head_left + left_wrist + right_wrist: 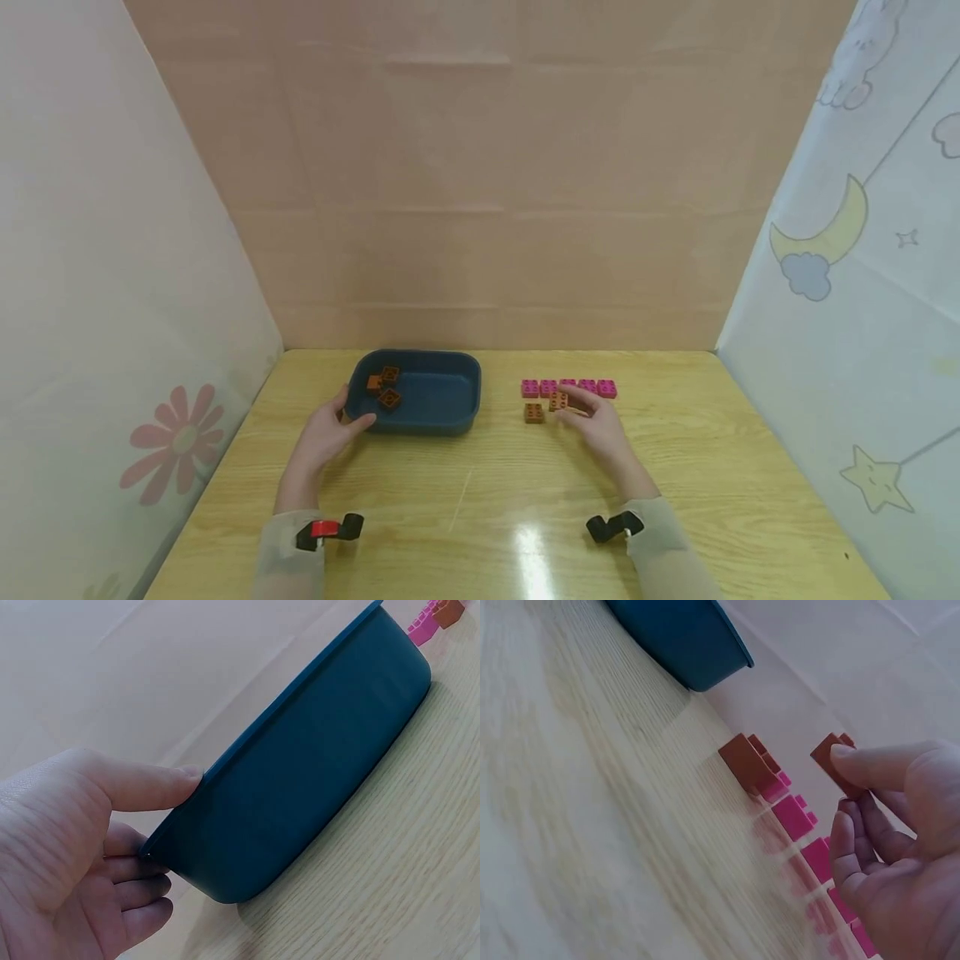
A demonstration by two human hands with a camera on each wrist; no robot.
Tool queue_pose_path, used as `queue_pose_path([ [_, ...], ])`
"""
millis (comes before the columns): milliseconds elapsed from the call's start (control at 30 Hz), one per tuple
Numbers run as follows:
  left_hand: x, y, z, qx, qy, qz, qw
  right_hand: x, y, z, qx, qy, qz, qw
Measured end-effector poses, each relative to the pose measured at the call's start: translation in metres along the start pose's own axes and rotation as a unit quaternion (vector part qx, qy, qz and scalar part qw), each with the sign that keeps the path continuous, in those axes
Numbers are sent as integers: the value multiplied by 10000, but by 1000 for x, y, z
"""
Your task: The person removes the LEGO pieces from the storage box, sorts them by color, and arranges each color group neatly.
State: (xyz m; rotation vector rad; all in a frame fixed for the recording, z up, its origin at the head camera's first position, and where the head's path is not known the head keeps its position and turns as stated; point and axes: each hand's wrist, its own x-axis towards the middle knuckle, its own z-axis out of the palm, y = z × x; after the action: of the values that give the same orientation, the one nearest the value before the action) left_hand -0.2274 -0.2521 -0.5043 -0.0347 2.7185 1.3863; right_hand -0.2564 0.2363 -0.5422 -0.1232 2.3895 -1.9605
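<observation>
My left hand grips the left front corner of a dark blue plastic tray, thumb at the rim and the other fingers round the side. Inside the tray, at its left end, lie several orange-brown toy building bricks. My right hand pinches another orange-brown brick between thumb and fingers, raised off the table in the right wrist view. Left of it, one more orange-brown brick stands on the table, studs up. Behind these runs a row of pink bricks, partly hidden by my right fingers.
The wooden table reaches back to a plain tan backdrop. White patterned sheets stand along the left and right sides. Between the tray and the bricks is a strip of bare tabletop.
</observation>
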Motion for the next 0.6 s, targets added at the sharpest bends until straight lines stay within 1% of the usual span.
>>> queue_pose_path([
  [133, 0, -1, -1, 23, 7, 46, 10000, 3, 3, -2, -144, -14, 167, 9998],
  [300, -1, 0, -1, 113, 6, 62, 9999, 4, 9, -4, -578, -22, 222, 9981],
  [467, -1, 1, -2, 240, 48, 86, 9997, 7, 16, -4, -1121, -44, 60, 9937],
  [600, -1, 1, -2, 267, 51, 115, 9996, 7, 16, -2, -1375, -37, -34, 9905],
])
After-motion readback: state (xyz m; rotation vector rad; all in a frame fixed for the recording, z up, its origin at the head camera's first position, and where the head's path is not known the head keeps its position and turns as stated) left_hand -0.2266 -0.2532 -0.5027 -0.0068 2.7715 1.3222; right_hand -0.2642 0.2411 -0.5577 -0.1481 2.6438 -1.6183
